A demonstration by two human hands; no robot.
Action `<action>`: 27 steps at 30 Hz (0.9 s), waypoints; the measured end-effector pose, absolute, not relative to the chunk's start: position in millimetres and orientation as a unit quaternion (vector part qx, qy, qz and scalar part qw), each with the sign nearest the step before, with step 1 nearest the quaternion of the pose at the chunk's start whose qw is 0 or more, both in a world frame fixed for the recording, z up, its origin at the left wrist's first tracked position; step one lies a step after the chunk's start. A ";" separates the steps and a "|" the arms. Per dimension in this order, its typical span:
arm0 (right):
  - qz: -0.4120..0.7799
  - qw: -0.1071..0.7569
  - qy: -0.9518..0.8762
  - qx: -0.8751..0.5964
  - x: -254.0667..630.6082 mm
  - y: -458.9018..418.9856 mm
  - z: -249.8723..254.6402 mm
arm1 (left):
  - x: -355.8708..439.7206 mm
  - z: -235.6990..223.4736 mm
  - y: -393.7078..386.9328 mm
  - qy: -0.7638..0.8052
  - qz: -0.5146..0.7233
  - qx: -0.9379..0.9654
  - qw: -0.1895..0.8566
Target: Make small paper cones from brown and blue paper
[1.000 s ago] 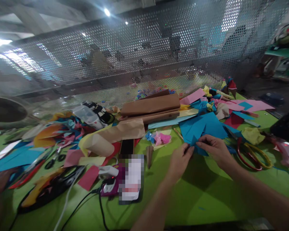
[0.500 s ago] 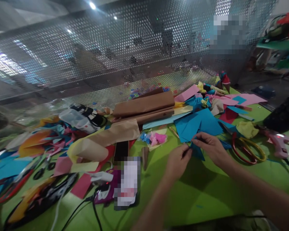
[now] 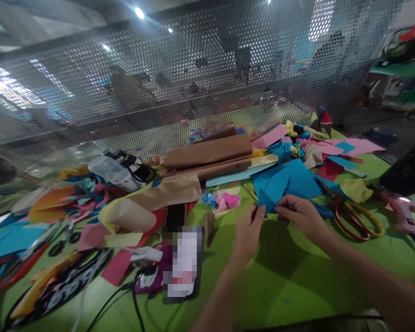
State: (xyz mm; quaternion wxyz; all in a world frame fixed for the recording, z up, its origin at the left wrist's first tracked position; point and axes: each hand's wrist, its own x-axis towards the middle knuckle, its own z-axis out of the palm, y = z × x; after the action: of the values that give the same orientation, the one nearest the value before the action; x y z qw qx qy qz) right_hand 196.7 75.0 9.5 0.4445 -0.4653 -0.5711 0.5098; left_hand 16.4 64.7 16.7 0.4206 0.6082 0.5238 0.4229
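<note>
My left hand (image 3: 248, 230) and my right hand (image 3: 299, 215) meet over the green table (image 3: 290, 281), and both pinch a small folded piece of blue paper (image 3: 267, 201). The left fingertips grip its left edge, while the right fingers close on its right side. Just behind the piece lies a pile of larger blue paper sheets (image 3: 290, 180). Both forearms reach in from the lower right.
Red and yellow scissors (image 3: 358, 216) and a pink glue gun (image 3: 399, 207) lie to the right. Brown paper rolls (image 3: 207, 154), coloured scraps, a phone (image 3: 174, 216), cables and black scissors (image 3: 64, 237) crowd the left. A perforated metal screen (image 3: 193, 83) stands behind.
The blue piece has been turned and lifted slightly between my fingers; my left hand shifted a little up and left. The camera view swung slightly.
</note>
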 end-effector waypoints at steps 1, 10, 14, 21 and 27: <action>0.517 0.442 -0.569 -0.463 196.6 75.1 10.9 | 16.2 16.6 64.8 0.521 0.418 0.610 0.427; 0.485 0.400 -0.620 -0.469 200.5 75.1 11.8 | 15.2 14.6 68.0 0.498 0.445 0.562 0.488; 0.457 0.353 -0.672 -0.463 198.8 74.0 5.8 | 11.5 17.8 70.6 0.501 0.474 0.573 0.442; 0.450 0.301 -0.706 -0.456 195.2 70.4 9.0 | 8.8 14.6 72.7 0.524 0.495 0.537 0.437; 0.453 0.307 -0.706 -0.448 195.3 70.2 6.5 | 5.4 19.0 75.5 0.527 0.495 0.539 0.433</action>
State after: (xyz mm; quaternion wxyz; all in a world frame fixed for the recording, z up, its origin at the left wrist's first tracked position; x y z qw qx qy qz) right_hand 195.3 70.2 6.5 0.3071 -0.4485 -0.7064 0.4534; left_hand 5.4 75.5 19.0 0.4325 0.5389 0.5268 0.4950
